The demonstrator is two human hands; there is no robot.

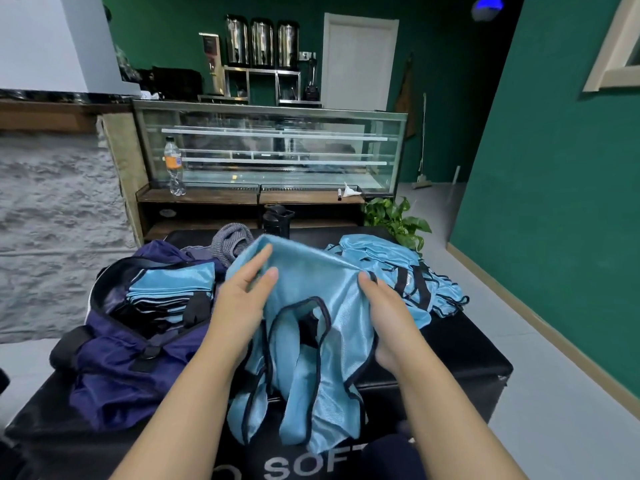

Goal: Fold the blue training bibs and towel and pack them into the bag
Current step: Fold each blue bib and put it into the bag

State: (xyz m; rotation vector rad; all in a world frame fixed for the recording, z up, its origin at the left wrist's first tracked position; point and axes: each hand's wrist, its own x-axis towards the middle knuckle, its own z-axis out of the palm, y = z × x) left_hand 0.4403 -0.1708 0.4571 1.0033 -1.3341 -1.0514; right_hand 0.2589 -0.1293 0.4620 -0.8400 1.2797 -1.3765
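Bib (311,327) in hand sits centre on the black bench (460,344), long axis running toward the body: straps hang off the near edge, hem points away. Right hand (388,320) is clamped on the right edge, thumb on top. Left hand (242,299) lies flat on the cloth, fingers spread apart, gripping nothing. Bag (114,362) lies open just left of the left hand, folded bibs (173,289) stacked inside, so the left hand is nearer for packing. Unfolded pile (408,271) sits far right. Grey towel (230,242) lies behind the bag, not yet folded.
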